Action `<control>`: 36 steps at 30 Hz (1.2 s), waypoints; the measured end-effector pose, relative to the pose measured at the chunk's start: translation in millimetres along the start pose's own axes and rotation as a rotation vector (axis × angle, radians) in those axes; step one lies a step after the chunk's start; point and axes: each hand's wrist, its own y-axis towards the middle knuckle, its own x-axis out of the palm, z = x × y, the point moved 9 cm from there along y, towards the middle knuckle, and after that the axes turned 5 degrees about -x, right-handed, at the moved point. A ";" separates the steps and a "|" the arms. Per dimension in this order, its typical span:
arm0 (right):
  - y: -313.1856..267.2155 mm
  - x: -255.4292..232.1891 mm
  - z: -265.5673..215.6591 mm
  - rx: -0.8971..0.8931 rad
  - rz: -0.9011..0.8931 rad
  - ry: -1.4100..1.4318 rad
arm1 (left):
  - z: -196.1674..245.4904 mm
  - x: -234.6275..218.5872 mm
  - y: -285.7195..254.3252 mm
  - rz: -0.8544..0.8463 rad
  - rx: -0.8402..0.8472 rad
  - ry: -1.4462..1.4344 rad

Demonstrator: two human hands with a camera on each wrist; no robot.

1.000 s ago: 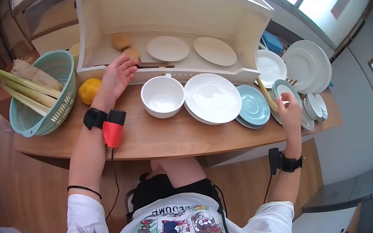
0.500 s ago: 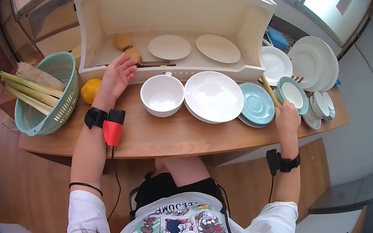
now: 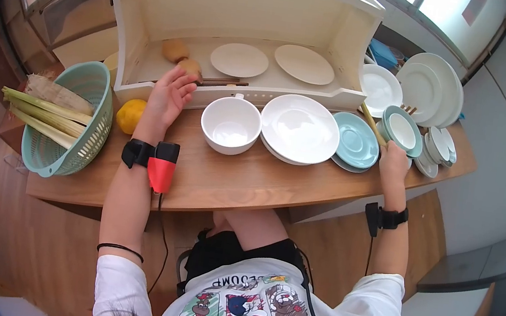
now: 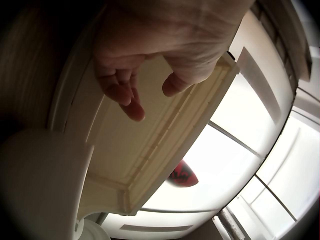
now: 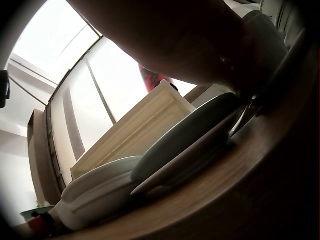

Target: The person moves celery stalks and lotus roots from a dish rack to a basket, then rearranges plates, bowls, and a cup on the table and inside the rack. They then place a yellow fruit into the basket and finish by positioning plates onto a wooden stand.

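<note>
My right hand [image 3: 395, 164] reaches down between the light blue plate [image 3: 356, 140] and a stack of blue and white bowls [image 3: 402, 130]. Its fingers are bent at the lower end of a long yellowish utensil [image 3: 370, 119]. By those fingertips, the right wrist view shows a shiny metal piece [image 5: 242, 121]; the hand is dark there, and I cannot tell what it grips. My left hand [image 3: 170, 96] is relaxed, fingers loosely bent with nothing in them, at the front lip of a cream cabinet [image 3: 240, 12]. Brown round items [image 3: 176, 50] and dark chopsticks [image 3: 224, 82] lie just beyond it.
A white cup [image 3: 229, 132] and stacked white plates [image 3: 300, 129] stand along the middle of the wooden table [image 3: 243, 185]. Left are a yellow fruit [image 3: 130, 116] and a green colander [image 3: 104, 100] with vegetables. Large white plates [image 3: 447, 88] stand upright at the back right.
My right hand has come down from above the bowls to the lower end of the yellowish utensil and stayed there. The left hand has kept its place by the cabinet lip.
</note>
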 end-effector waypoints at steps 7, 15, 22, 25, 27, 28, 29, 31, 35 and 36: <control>-14.2 -40.1 -7.1 0.025 0.096 -0.014 | -1.0 -0.4 0.4 -0.010 -0.003 -0.018; -32.9 -119.0 -7.9 -0.024 0.490 -0.060 | -1.5 5.0 -3.2 0.007 -0.014 -0.014; -57.5 -175.1 8.9 0.088 0.633 -0.057 | -3.8 6.3 -4.8 0.037 -0.018 -0.045; -70.7 -196.2 -21.2 0.111 0.700 0.208 | -4.8 3.3 -0.9 0.038 -0.011 -0.045; -79.0 -207.7 -45.3 0.103 0.772 0.324 | -4.9 0.9 0.4 0.047 -0.005 -0.038; -79.8 -209.2 -60.5 0.093 0.775 0.330 | -5.7 1.8 0.7 0.045 -0.012 -0.028; -78.8 -213.4 -84.8 -0.060 0.815 0.463 | -5.2 2.3 -0.1 0.052 -0.004 -0.026; -79.1 -219.6 -136.6 -0.307 0.826 0.651 | -4.2 3.0 -1.2 0.059 0.001 -0.024; -93.2 -238.7 -269.1 -0.831 0.751 0.771 | -3.3 3.6 -1.3 0.051 0.021 -0.039; -97.3 -242.4 -302.7 -0.935 0.709 0.816 | -3.6 3.7 1.1 0.026 0.027 -0.060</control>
